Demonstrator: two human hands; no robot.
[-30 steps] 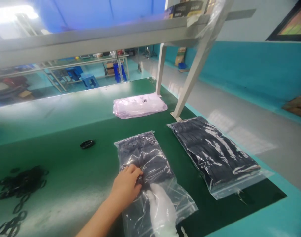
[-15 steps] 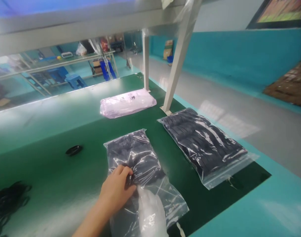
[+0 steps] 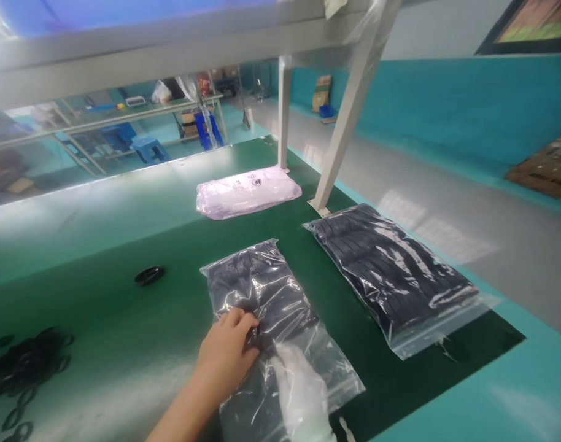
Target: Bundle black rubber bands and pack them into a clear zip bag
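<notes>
My left hand (image 3: 232,344), bare, lies on a clear plastic zip bag (image 3: 248,273) filled with dark ring-like pieces. Its fingers are curled and closed against the film, gripping at the middle of the bag. My right hand (image 3: 301,390) wears a white glove and rests on the bag's looser lower part, to the right of the left hand. The gloved fingers look stretched out along the film, though the tips are blurred. A second filled bag (image 3: 395,276) of dark pieces lies flat to the right, its zip end toward me.
On the green tabletop (image 3: 96,307) lie a pink plastic package (image 3: 250,190), a single black ring (image 3: 149,275) and a heap of black rings (image 3: 29,362). Pale metal legs (image 3: 347,123) hold up a shelf (image 3: 170,67) over the table's back part.
The view has swung slightly left, so everything sits farther right. My left hand keeps its place on the bag; the gloved right hand has shifted slightly over the film.
</notes>
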